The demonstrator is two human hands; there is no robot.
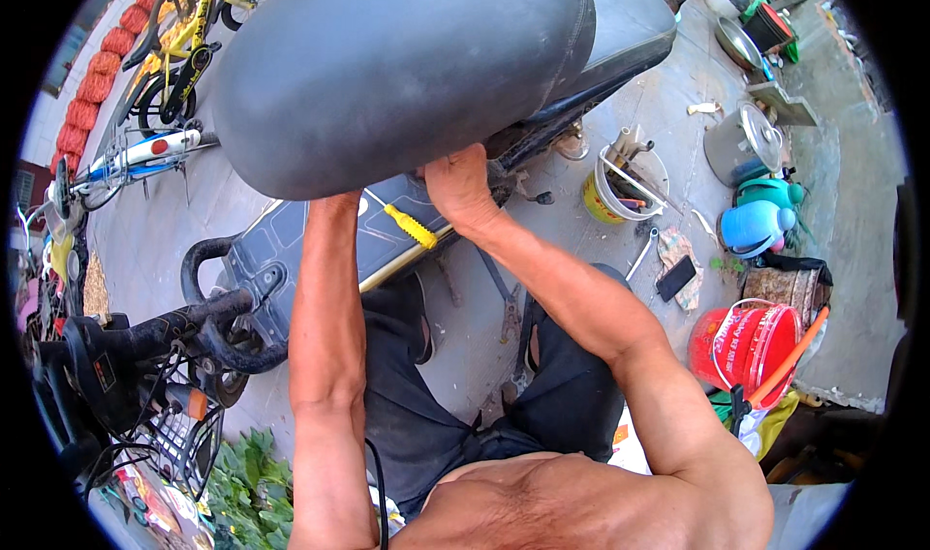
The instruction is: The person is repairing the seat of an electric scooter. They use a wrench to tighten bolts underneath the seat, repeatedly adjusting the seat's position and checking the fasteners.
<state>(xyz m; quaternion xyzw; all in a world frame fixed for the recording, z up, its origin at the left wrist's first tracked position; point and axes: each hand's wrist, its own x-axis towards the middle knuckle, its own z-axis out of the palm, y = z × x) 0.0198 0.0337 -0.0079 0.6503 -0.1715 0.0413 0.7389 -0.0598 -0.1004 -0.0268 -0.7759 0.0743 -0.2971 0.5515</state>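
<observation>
A large black padded scooter seat (pixel 407 76) fills the upper middle and overhangs both my hands. My left hand (pixel 335 201) reaches under its near edge; only the wrist shows and the fingers are hidden. Beside it, my right hand (pixel 455 182) is curled under the seat's lower edge, closed on something I cannot make out. Between my forearms, a screwdriver with a yellow handle (pixel 412 227) lies on the scooter's grey footboard (pixel 305 229), nearer my right wrist. The screwdriver's far end runs up toward the seat.
At left are the scooter's black handlebar (pixel 107 351) and a yellow bicycle (pixel 184 61). To the right stand a white bucket of tools (pixel 635 177), a lidded metal pot (pixel 741 143) and a red bucket (pixel 741 345). A wrench (pixel 641 253) and phone (pixel 675 277) lie nearby.
</observation>
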